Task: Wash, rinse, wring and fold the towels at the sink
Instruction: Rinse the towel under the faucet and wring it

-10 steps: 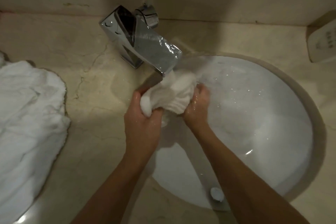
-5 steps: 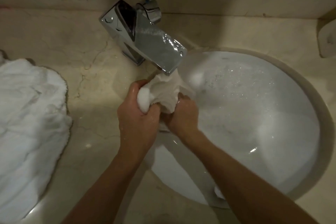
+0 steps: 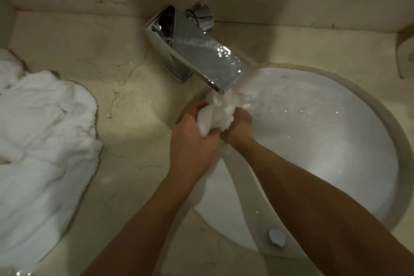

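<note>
Beige stone bench (image 3: 125,181) surrounds one round white sink (image 3: 324,141), and the count here is short. Nearest, at the basin's front edge, sits one small white plug-like knob (image 3: 277,235). Beyond it, two hands work one small white towel (image 3: 216,116): the left hand (image 3: 192,139) and the right hand (image 3: 238,126) each have fingers curled around it, bunching it between them over the basin's left side, directly beneath the spout of one chrome faucet (image 3: 192,51). Off to the left lies one heap of white towels (image 3: 44,141) on the bench; how many it contains I cannot tell. The likely mishap is splashing: the wad is held close under the spout and near the rim, so water could spill onto the bench and creep towards the heap. A wet, slippery wad could also slide from the grip into the basin.
</note>
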### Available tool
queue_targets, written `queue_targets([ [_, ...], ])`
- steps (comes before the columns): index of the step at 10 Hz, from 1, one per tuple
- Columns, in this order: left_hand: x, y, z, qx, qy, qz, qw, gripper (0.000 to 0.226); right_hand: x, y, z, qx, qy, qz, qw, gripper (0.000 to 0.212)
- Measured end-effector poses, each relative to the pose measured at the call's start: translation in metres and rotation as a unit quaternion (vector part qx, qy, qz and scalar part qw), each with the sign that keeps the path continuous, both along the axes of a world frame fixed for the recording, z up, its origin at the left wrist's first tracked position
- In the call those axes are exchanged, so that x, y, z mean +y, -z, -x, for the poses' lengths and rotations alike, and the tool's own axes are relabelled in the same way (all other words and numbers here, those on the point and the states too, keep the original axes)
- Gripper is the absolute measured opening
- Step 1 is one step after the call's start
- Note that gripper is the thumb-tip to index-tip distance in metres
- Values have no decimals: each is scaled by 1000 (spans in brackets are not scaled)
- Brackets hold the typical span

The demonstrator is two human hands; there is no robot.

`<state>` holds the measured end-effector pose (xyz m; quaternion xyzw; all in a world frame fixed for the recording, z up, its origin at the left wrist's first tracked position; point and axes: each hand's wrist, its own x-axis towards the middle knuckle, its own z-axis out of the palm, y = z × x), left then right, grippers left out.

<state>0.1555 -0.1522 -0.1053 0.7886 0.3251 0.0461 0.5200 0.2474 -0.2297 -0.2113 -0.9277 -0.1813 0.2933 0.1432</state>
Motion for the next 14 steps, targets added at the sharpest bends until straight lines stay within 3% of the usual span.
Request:
queue_targets([
  [1, 8, -9, -15, -14, 0, 9, 1000, 37, -9, -14, 7, -28, 63, -104, 992, 46],
  [2, 13, -13, -16, -18, 22, 7, 1000, 35, -15, -20, 10, 6, 169, -318, 933, 69],
  [3, 14, -6, -15, -3, 39, 7, 999, 37, -1, -23, 15, 117, 229, -273, 927, 60],
  [4, 17, -2, -20, 6, 7, 40, 999, 38, 13, -32, 19, 160, 290, -251, 910, 53],
  [5, 20, -7, -28, 0, 26, 51, 998, 42, 12, -30, 8, 148, 287, -266, 908, 62],
  [6, 19, -17, -32, -7, 94, 44, 995, 52, -3, -38, 6, 144, 242, -246, 927, 22],
  [7, 11, -33, -27, 15, 151, 9, 988, 52, -25, -53, 12, 168, 201, -236, 936, 15],
  [8, 1, -51, -18, 8, 194, -30, 980, 52, -63, -77, 20, 139, 129, -318, 929, 78],
  [9, -10, -73, -7, 10, 243, -57, 968, 39, -91, -103, 25, 175, 85, -323, 926, 86],
  [10, -27, -94, 2, -15, 296, -81, 952, 37, -102, -118, 31, 119, 44, -258, 958, 72],
  [11, -42, -116, 2, -70, 304, -96, 945, 40, -111, -135, 37, 75, 66, -303, 948, 65],
  [12, -55, -137, -4, -109, 307, -83, 942, 39, -122, -150, 50, 80, 80, -417, 902, 69],
  [13, -64, -153, -4, -142, 228, 24, 963, 39, -130, -156, 73, 114, 154, -494, 848, 81],
  [14, -69, -167, -9, -170, 188, 87, 964, 40, -135, -152, 101, 120, 214, -507, 826, 98],
])
